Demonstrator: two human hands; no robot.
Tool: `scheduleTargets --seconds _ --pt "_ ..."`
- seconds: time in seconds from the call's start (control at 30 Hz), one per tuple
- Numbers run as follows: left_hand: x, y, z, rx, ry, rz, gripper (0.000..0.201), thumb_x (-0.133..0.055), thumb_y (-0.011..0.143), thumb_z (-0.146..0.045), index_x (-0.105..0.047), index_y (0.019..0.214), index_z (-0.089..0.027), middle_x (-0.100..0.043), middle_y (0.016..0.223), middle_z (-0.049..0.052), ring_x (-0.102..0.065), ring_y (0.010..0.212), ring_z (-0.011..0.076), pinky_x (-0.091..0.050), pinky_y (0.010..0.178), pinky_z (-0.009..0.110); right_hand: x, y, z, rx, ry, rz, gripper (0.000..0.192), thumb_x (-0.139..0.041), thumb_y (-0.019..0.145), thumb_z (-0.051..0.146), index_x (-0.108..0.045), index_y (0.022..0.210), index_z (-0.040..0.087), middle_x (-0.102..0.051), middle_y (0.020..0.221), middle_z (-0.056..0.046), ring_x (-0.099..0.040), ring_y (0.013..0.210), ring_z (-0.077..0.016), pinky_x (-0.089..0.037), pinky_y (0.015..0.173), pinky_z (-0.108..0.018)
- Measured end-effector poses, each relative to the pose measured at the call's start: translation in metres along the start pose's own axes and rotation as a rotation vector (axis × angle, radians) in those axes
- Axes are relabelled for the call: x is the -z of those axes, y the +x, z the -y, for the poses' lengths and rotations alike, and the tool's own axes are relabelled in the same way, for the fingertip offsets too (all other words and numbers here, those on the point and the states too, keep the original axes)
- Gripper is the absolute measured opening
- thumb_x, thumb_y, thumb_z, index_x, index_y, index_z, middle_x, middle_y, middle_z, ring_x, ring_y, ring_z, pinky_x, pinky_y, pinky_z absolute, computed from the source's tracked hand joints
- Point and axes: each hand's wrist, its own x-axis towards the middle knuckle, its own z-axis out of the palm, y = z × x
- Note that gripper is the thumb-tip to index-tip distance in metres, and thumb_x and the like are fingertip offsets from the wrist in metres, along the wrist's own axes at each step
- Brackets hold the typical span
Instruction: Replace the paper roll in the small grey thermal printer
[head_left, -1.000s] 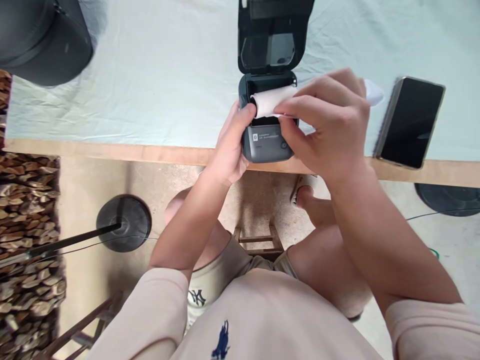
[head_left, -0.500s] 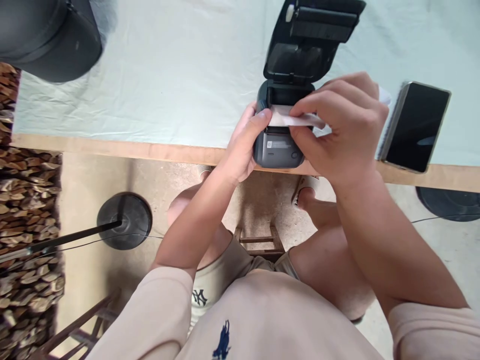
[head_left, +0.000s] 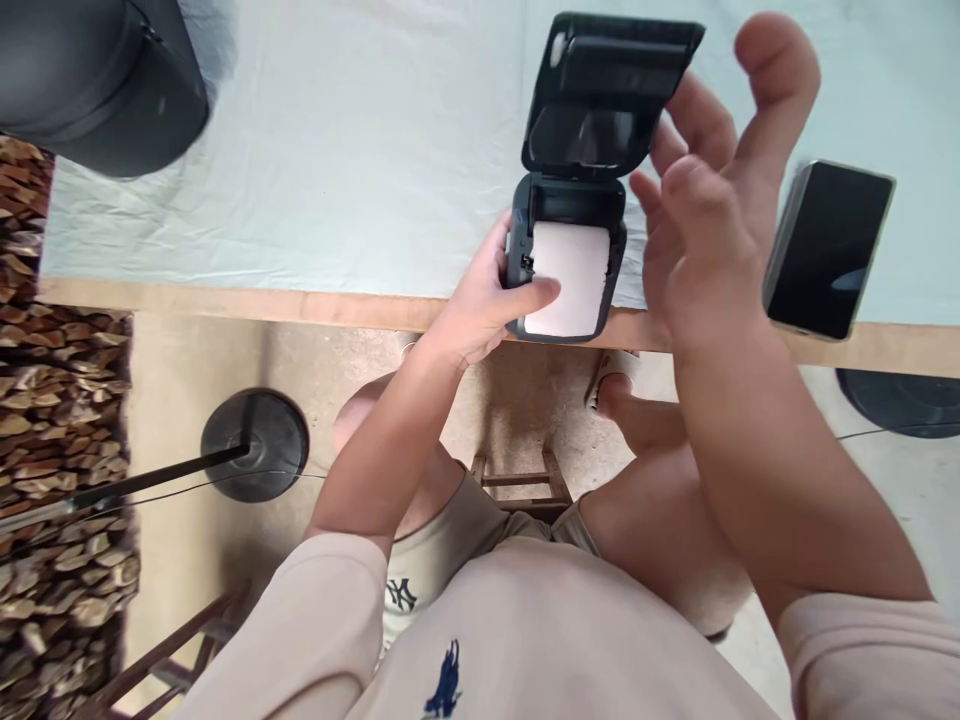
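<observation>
The table (head_left: 337, 150) is stretching across the top of my view, wearing a pale cloth, with its bare wooden edge running along the near side. A big dark rounded object (head_left: 90, 80) is sitting at the far left corner of it. On the floor below, a round black stand base (head_left: 255, 445) is lying beside a stack of firewood (head_left: 52, 420).

I am sitting at the table edge with a small dark printer (head_left: 566, 260) in front of me, right at the rim. Its lid (head_left: 611, 95) is standing open, tipped back away from me. A strip of white paper (head_left: 568, 278) is lying over the front of the body, covering most of its face.

My left hand (head_left: 487, 305) is wrapping around the printer's left side, and its thumb (head_left: 536, 295) is pressing on the left edge of the paper.

My right hand (head_left: 712, 200) is lifting just right of the printer, fingers spread loosely and holding nothing; its fingertips are sitting near the lid, and I cannot tell whether they are touching it.

A black phone (head_left: 829, 250) is lying face up on the cloth just right of that hand, close to the table edge.
</observation>
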Motion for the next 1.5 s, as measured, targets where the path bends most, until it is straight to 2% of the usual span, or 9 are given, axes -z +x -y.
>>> scheduleTargets --seconds 0.07,0.17,0.43,0.67,0.9,1.13,1.27,1.37,1.5 --pt "0.003 -0.001 0.003 -0.015 -0.009 -0.011 0.063 -0.102 0.082 -0.031 -0.072 0.137 -0.029 -0.082 0.137 0.003 -0.065 0.169 0.0485 -0.065 0.133 0.064 -0.003 0.002 0.002 -0.088 0.167 -0.169 0.048 -0.039 0.112 0.056 -0.038 0.158 0.042 -0.070 0.151 -0.013 -0.067 0.156 -0.0389 -0.063 0.118 -0.065" --pt "0.006 -0.001 0.008 -0.053 -0.034 0.002 0.069 -0.107 0.079 -0.044 -0.073 0.138 -0.030 -0.084 0.136 0.003 -0.066 0.168 0.0487 -0.066 0.133 0.063 -0.015 0.001 0.006 -0.212 0.249 -0.236 0.034 -0.044 0.114 0.058 -0.050 0.142 0.040 -0.076 0.138 -0.009 -0.074 0.147 -0.0315 -0.064 0.122 -0.057" --pt "-0.002 0.001 0.004 -0.077 -0.113 0.009 0.065 -0.093 0.093 -0.073 -0.075 0.135 -0.027 -0.085 0.146 0.010 -0.049 0.182 0.0453 -0.057 0.143 0.062 -0.042 -0.014 0.005 -0.230 0.447 0.044 0.093 -0.089 0.088 0.090 -0.050 0.158 0.043 -0.080 0.126 0.001 -0.084 0.101 -0.0223 -0.072 0.081 -0.037" --pt "-0.002 0.001 0.005 -0.088 -0.115 -0.006 0.059 -0.096 0.095 -0.065 -0.078 0.136 -0.027 -0.086 0.145 0.007 -0.054 0.179 0.0443 -0.058 0.143 0.060 -0.042 -0.015 -0.007 -0.247 0.435 0.053 0.105 -0.091 0.081 0.098 -0.053 0.163 0.046 -0.082 0.118 0.002 -0.087 0.109 -0.0269 -0.074 0.082 -0.040" --pt "-0.011 0.004 -0.002 0.017 -0.237 -0.173 0.054 -0.040 0.126 -0.060 -0.075 0.133 -0.021 -0.084 0.152 0.010 -0.047 0.185 0.0374 -0.055 0.146 0.060 -0.031 -0.011 0.008 -0.110 0.211 -0.101 0.061 -0.081 0.102 0.078 -0.065 0.150 0.046 -0.072 0.163 -0.005 -0.072 0.155 -0.0358 -0.071 0.119 -0.052" --pt "-0.015 0.005 -0.010 0.092 -0.219 -0.385 0.043 -0.053 0.124 -0.056 -0.072 0.146 -0.024 -0.087 0.145 0.003 -0.061 0.174 0.0401 -0.066 0.135 0.057 -0.014 -0.009 0.024 -0.028 0.003 0.072 0.068 -0.087 0.095 0.056 -0.061 0.157 0.046 -0.058 0.176 -0.004 -0.060 0.166 -0.0365 -0.068 0.124 -0.053" --pt "-0.011 0.005 -0.008 0.086 -0.229 -0.174 0.055 -0.042 0.124 -0.066 -0.078 0.135 -0.025 -0.089 0.146 0.006 -0.053 0.181 0.0375 -0.060 0.143 0.053 -0.012 -0.007 0.025 0.024 -0.070 -0.143 0.061 -0.090 0.092 0.064 -0.067 0.141 0.037 -0.069 0.137 -0.008 -0.074 0.124 -0.0315 -0.070 0.101 -0.049" --pt "-0.009 0.004 -0.003 0.057 -0.201 -0.006 0.065 -0.045 0.120 -0.077 -0.078 0.140 -0.025 -0.087 0.148 0.008 -0.049 0.183 0.0398 -0.060 0.143 0.058 -0.013 -0.001 0.026 0.014 -0.050 -0.342 0.049 -0.079 0.101 0.076 -0.060 0.115 0.033 -0.055 0.092 0.000 -0.058 0.071 -0.0199 -0.060 0.072 -0.043" --pt "-0.008 0.003 0.003 0.052 -0.143 -0.021 0.066 -0.068 0.111 -0.080 -0.076 0.149 -0.027 -0.086 0.148 0.009 -0.054 0.180 0.0446 -0.063 0.138 0.062 -0.010 0.004 0.035 0.065 0.080 -0.375 0.041 -0.074 0.108 0.062 -0.047 0.099 0.033 -0.055 0.089 0.000 -0.073 0.084 -0.0242 -0.058 0.073 -0.043"
